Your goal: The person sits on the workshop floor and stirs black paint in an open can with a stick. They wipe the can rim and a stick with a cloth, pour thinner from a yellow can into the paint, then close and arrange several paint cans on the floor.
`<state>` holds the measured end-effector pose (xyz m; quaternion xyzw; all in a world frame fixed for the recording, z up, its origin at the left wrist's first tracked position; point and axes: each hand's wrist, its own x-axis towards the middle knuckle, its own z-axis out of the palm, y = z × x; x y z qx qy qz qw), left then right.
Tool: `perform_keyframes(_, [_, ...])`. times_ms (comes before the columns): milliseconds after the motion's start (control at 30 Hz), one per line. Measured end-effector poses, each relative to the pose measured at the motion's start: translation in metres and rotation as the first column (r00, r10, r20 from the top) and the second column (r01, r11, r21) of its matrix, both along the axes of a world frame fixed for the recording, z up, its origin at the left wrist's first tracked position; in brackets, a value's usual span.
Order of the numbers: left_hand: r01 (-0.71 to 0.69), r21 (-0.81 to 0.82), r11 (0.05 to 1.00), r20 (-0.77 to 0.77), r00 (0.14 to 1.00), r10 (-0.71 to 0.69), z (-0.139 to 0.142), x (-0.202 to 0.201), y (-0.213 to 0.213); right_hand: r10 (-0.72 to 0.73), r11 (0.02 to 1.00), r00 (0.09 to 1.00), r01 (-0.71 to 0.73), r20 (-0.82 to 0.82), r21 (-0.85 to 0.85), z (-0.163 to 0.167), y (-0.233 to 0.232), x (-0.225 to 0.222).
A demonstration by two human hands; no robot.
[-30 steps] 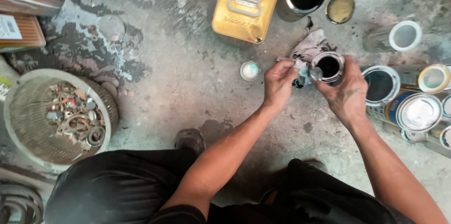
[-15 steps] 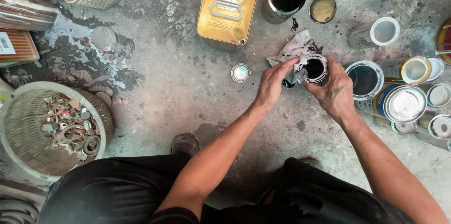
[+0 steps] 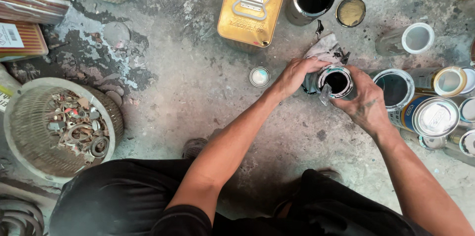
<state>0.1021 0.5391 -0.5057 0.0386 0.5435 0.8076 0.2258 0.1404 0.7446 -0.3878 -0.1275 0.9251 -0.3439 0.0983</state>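
On the concrete floor [image 3: 198,92], below the big yellow canister [image 3: 250,5], my right hand [image 3: 363,102] grips a small open can [image 3: 336,81]. My left hand [image 3: 294,75] pinches a dirty rag [image 3: 324,48] against the can's rim.

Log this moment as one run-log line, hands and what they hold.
left hand: rag at small can | right hand: grips small can | floor: concrete
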Motion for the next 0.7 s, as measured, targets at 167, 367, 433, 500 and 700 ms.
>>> perform_keyframes(167, [-0.014,-0.02,1.0,0.08,0.997,0.016,-0.025,0.0,0.005,-0.047,0.998,0.997,0.049,0.068,-0.037,0.006,-0.004,0.004])
perform_keyframes(367, [-0.11,-0.194,0.975,0.103,0.986,0.131,-0.05,0.008,-0.01,-0.106,0.993,0.993,0.109,0.056,-0.04,0.009,0.002,0.004])
perform_keyframes(433, [-0.132,-0.281,0.95,0.056,0.987,0.154,-0.051,0.016,-0.019,-0.124,0.988,0.991,0.128,0.053,-0.086,0.011,0.011,0.002])
perform_keyframes(500, [-0.193,-0.353,0.915,-0.007,0.979,0.204,-0.046,0.025,-0.026,-0.137,0.986,0.99,0.134,-0.022,-0.098,0.013,0.022,-0.002])
perform_keyframes(700, [-0.445,-0.576,0.686,-0.261,0.895,0.362,-0.019,0.029,-0.033,-0.157,0.975,0.981,0.136,-0.113,-0.177,0.023,0.037,-0.012])
